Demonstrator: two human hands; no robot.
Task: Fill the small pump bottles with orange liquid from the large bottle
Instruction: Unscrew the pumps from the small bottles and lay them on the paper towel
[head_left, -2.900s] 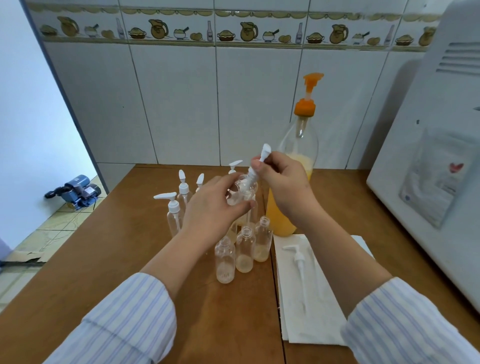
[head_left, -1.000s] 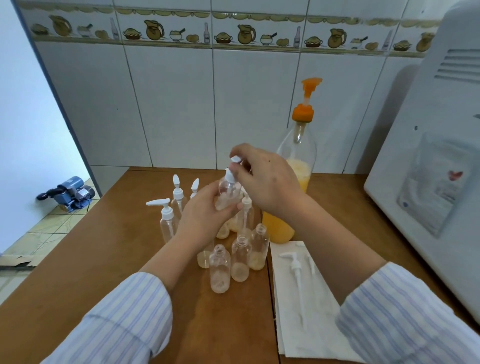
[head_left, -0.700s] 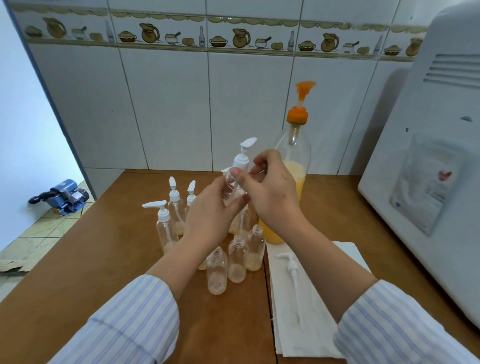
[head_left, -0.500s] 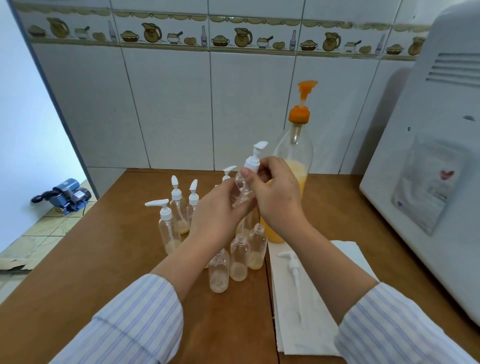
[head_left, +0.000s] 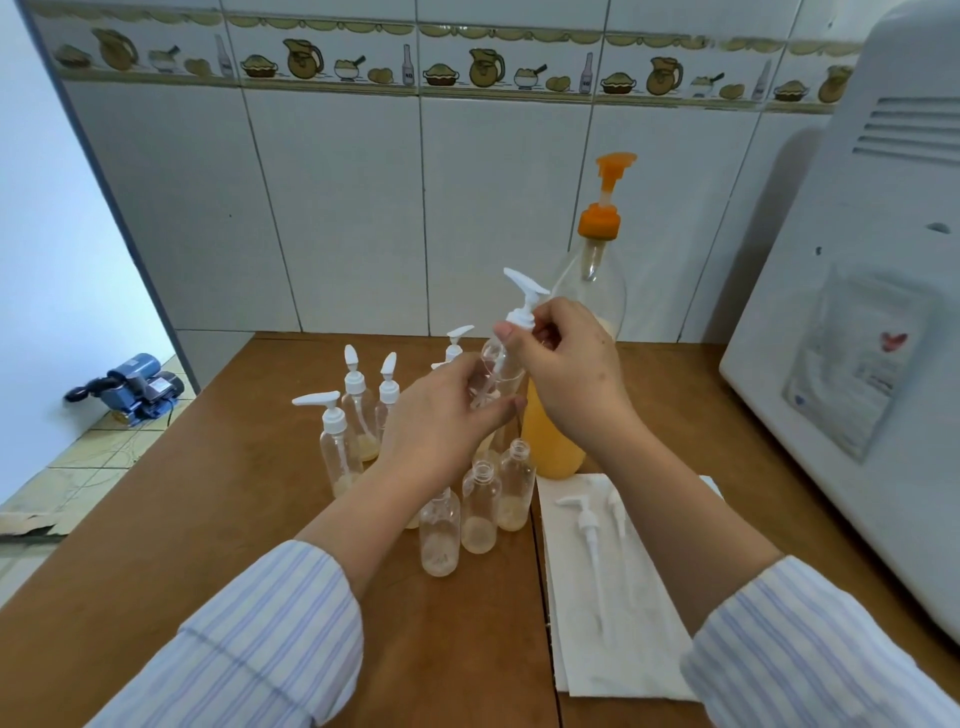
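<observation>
My left hand (head_left: 447, 410) grips a small clear bottle (head_left: 496, 364) held up over the table. My right hand (head_left: 566, 369) pinches the collar of its white pump cap (head_left: 522, 301), which sits on the bottle's neck. Behind my right hand stands the large bottle (head_left: 571, 415) with an orange pump top (head_left: 602, 208), holding orange liquid in its lower part. Three uncapped small bottles (head_left: 480, 509) with a little pale liquid stand in front. Several capped small bottles (head_left: 337, 441) stand to the left.
A white paper towel (head_left: 613, 597) lies on the wooden table (head_left: 208, 519) at the right, with two loose white pump heads (head_left: 589, 525) on it. A large white appliance (head_left: 857, 364) fills the right side. A blue device (head_left: 135, 387) lies on the floor at left.
The pump cap was lowered onto the held bottle and my right hand shifted its grip around the collar. Both hands and the bottle stayed raised in front of the large bottle.
</observation>
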